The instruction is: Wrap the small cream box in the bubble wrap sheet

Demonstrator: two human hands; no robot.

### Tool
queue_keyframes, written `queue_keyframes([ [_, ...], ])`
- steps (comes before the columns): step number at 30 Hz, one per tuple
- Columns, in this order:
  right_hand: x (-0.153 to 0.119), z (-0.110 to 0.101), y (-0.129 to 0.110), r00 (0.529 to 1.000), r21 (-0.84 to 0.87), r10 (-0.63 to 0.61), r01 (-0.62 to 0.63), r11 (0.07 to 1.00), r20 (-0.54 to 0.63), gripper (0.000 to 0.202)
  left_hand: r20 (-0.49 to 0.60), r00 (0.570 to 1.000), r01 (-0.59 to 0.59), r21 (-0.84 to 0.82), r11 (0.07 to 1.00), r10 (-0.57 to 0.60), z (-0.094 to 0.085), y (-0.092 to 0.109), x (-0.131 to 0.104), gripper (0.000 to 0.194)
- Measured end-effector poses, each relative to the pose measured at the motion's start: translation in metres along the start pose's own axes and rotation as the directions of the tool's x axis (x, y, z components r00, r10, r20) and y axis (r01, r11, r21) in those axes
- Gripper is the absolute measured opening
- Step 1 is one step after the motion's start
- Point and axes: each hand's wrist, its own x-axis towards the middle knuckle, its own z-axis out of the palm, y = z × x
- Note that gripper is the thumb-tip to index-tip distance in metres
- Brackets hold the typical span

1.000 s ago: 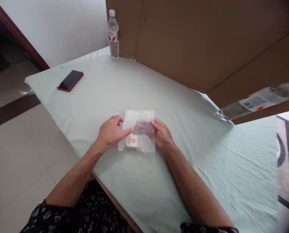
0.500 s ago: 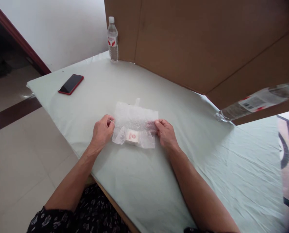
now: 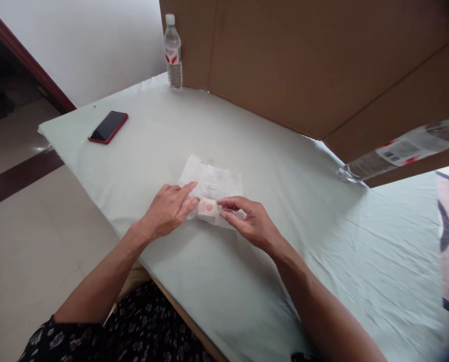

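A small pale box [image 3: 208,207] with a red print on top lies on a sheet of clear bubble wrap [image 3: 220,182], near the sheet's front edge. My left hand [image 3: 170,207] rests on the wrap's left part, its index finger stretched out and its thumb at the box's left side. From the right, my right hand [image 3: 249,216] reaches over the wrap with thumb and index finger apart. Its index fingertip is close to the box's right edge; whether it touches the box is unclear.
A phone in a red case [image 3: 108,127] lies on the cloth-covered table [image 3: 141,156] at the left. Behind stands a water bottle [image 3: 173,53] beside a large cardboard panel [image 3: 265,65]. A second bottle [image 3: 401,151] is at the right, against the panel.
Both hands have let go of the wrap's side edges and moved inward to the box. The wrap's left part now angles upward, and its sides look folded in more.
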Motion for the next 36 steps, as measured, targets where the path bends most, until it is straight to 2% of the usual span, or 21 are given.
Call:
queue_keyframes([
  [1, -0.006, 0.002, -0.001, 0.994, 0.005, -0.089, 0.089, 0.996, 0.061, 0.019, 0.006, 0.999, 0.04, -0.052, 0.998, -0.04, -0.002, -0.003, -0.003, 0.057],
  [3, -0.019, 0.004, -0.006, 0.945, -0.011, -0.212, 0.221, 0.975, 0.249, 0.018, 0.029, 0.994, 0.113, -0.205, 0.972, -0.109, -0.008, -0.008, -0.01, 0.06],
  [6, -0.038, 0.003, -0.014, 0.858, -0.082, -0.167, 0.235, 0.969, 0.487, 0.018, 0.107, 0.975, 0.221, -0.351, 0.91, -0.195, -0.013, -0.014, -0.018, 0.062],
  [8, -0.046, 0.001, -0.016, 0.845, -0.086, -0.12, 0.191, 0.978, 0.521, 0.023, 0.128, 0.971, 0.227, -0.263, 0.938, -0.2, -0.011, -0.016, -0.02, 0.047],
  [9, -0.048, -0.001, -0.016, 0.859, -0.067, -0.109, 0.164, 0.984, 0.5, 0.026, 0.125, 0.977, 0.195, -0.17, 0.966, -0.175, -0.009, -0.016, -0.02, 0.036],
  [10, -0.049, -0.002, -0.015, 0.892, -0.05, -0.096, 0.131, 0.99, 0.442, 0.028, 0.124, 0.983, 0.148, -0.066, 0.987, -0.139, -0.007, -0.015, -0.021, 0.026],
  [11, -0.048, -0.003, -0.013, 0.933, -0.049, -0.072, 0.095, 0.994, 0.353, 0.028, 0.126, 0.987, 0.097, 0.032, 0.995, -0.1, -0.004, -0.013, -0.022, 0.025],
  [13, -0.04, -0.002, -0.008, 0.991, -0.112, -0.02, 0.035, 0.993, 0.13, 0.025, 0.129, 0.991, 0.019, 0.173, 0.985, -0.042, 0.003, -0.009, -0.025, 0.042],
  [15, -0.028, 0.004, -0.003, 1.0, -0.23, -0.018, 0.014, 0.973, -0.014, 0.034, 0.115, 0.993, -0.018, 0.235, 0.972, -0.01, 0.008, -0.006, -0.029, 0.056],
  [16, -0.021, 0.009, -0.001, 0.999, -0.287, -0.028, 0.021, 0.958, -0.02, 0.045, 0.099, 0.995, -0.026, 0.247, 0.969, 0.001, 0.01, -0.005, -0.031, 0.06],
  [18, -0.007, 0.022, 0.003, 0.999, -0.356, -0.027, 0.039, 0.933, 0.038, 0.058, 0.073, 0.997, -0.036, 0.25, 0.968, 0.018, 0.013, -0.004, -0.034, 0.065],
  [21, 0.003, 0.032, 0.008, 0.998, -0.374, 0.012, 0.012, 0.927, 0.061, 0.049, 0.081, 0.996, -0.046, 0.251, 0.967, 0.026, 0.014, -0.005, -0.038, 0.068],
  [23, 0.0, 0.023, 0.014, 1.0, -0.363, 0.013, -0.015, 0.932, -0.01, 0.042, 0.102, 0.994, -0.051, 0.261, 0.964, 0.025, 0.013, -0.006, -0.039, 0.068],
  [26, -0.019, -0.01, 0.03, 0.974, -0.352, 0.033, -0.112, 0.929, -0.223, 0.041, 0.113, 0.993, -0.055, 0.271, 0.961, 0.025, 0.012, -0.006, -0.04, 0.064],
  [27, -0.027, -0.023, 0.039, 0.951, -0.349, 0.061, -0.17, 0.922, -0.303, 0.042, 0.113, 0.993, -0.055, 0.272, 0.961, 0.024, 0.012, -0.006, -0.04, 0.063],
  [30, -0.051, -0.055, 0.065, 0.883, -0.361, 0.182, -0.355, 0.862, -0.433, 0.049, 0.105, 0.994, -0.043, 0.265, 0.963, 0.015, 0.012, -0.005, -0.041, 0.063],
  [32, -0.062, -0.066, 0.076, 0.868, -0.383, 0.227, -0.411, 0.827, -0.442, 0.055, 0.095, 0.995, -0.037, 0.236, 0.971, 0.014, 0.013, -0.005, -0.042, 0.06],
  [34, -0.069, -0.067, 0.074, 0.853, -0.432, 0.167, -0.408, 0.804, -0.494, 0.062, 0.055, 0.998, -0.023, 0.183, 0.983, 0.013, 0.012, -0.006, -0.042, 0.052],
  [36, -0.07, -0.062, 0.06, 0.825, -0.459, 0.074, -0.384, 0.801, -0.561, 0.06, -0.012, 0.999, 0.044, 0.127, 0.991, -0.042, 0.01, -0.009, -0.041, 0.042],
])
